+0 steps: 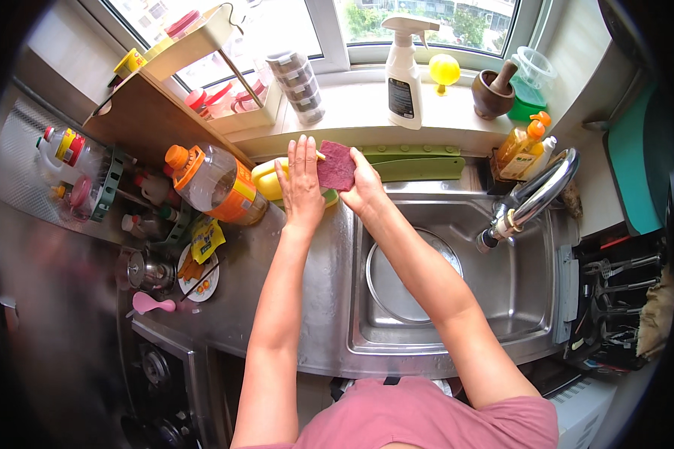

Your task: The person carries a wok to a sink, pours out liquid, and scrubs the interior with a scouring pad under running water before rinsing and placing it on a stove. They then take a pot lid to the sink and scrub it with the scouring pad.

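Note:
My right hand (pixel 365 182) grips a dark red scouring pad (pixel 337 165) by its right edge, above the counter behind the sink's left corner. Just left of the pad is my left hand (pixel 302 182), its back up and fingers stretched out, over a yellow dispenser bottle (pixel 267 178) with a small spout. The hand hides much of the bottle, and I cannot tell whether its palm touches it. A round metal lid or tray (pixel 372 280) lies in the stainless steel sink (pixel 500 292), partly behind my right forearm.
A large oil bottle (pixel 219 182) with an orange cap stands left of my hands. Green chopping boards (pixel 421 168) lie behind the sink. The chrome faucet (pixel 545 191) rises at its right. A white spray bottle (pixel 404 78) stands on the sill. A plate (pixel 206 289) holds food and chopsticks.

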Motion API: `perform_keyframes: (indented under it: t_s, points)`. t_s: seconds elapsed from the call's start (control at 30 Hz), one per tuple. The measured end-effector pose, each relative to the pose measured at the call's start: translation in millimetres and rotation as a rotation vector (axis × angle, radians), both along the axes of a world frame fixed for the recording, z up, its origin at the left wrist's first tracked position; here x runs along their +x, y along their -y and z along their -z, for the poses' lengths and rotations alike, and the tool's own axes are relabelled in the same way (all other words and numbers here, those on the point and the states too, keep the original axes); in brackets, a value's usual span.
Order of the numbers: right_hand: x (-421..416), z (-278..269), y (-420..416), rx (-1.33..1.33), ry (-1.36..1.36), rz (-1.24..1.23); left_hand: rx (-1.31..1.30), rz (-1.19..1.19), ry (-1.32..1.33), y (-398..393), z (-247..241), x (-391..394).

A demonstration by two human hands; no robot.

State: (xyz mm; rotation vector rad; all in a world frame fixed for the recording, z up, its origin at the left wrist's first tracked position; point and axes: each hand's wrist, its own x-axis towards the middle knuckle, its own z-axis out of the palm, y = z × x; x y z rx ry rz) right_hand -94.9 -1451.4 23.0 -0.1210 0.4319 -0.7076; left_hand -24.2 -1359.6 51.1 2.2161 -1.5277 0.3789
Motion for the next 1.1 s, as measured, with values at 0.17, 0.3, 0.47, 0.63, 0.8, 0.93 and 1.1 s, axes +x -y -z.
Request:
perform_keyframes:
  t_s: [0.17, 0.3, 0.47, 0.63, 0.8, 0.93, 1.1]
  points:
    - [-32.2, 5.9, -1.6, -0.055, -0.014, -0.021, -0.195, 0.018, -0.032, -5.7, 0.4, -20.6]
    - [-98.1, 48.2, -8.1, -0.154, -0.050, -0.109, -0.383, 0.037, -0.820, -71.4, 35.1, -124.9]
    - [-194.1, 152.9, -18.6, 0.015, -0.343, -0.103, 0.018, -0.626, -1.858, -143.7, 149.6, -226.3]
    - [-245.2, 192.1, -45.2, 0.131, -0.549, -0.094, 0.067, -0.816, -2.191, -148.1, 239.6, -225.5]
    - [-269.2, 196.0, -50.9, 0.177, -0.545, -0.082, 0.049, -0.650, -2.173, -128.3, 244.9, -219.6]
    - [-282.4, 176.4, -48.3, 0.182, -0.442, -0.059, 0.075, -0.519, -1.995, -120.8, 236.4, -224.4]
    - [-308.8, 140.3, -41.8, 0.102, -0.295, -0.032, 0.051, -0.367, -1.752, -110.1, 199.1, -225.9]
